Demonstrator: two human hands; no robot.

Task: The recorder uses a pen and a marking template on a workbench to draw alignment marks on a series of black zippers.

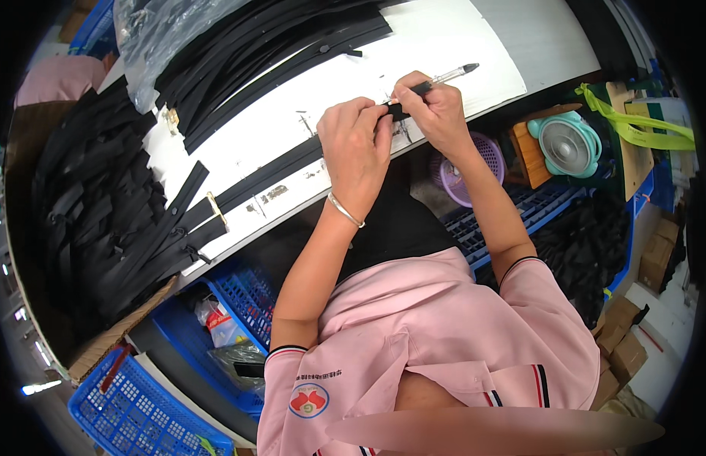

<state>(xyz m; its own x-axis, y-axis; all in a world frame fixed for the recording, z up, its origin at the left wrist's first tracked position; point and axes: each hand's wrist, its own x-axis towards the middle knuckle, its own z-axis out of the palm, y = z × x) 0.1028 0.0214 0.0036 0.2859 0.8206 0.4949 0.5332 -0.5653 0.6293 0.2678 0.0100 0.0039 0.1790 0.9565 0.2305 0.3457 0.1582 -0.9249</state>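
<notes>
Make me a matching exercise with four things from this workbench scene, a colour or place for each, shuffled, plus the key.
Things:
1. Pen-like tool
2. Bracelet
3. Small fan
4. Round basket

Colour or place:
A. Purple
B. Around the left wrist
C. Turquoise body
D. In the fingers of the right hand

Right pairs: 1-D, 2-B, 3-C, 4-A
</notes>
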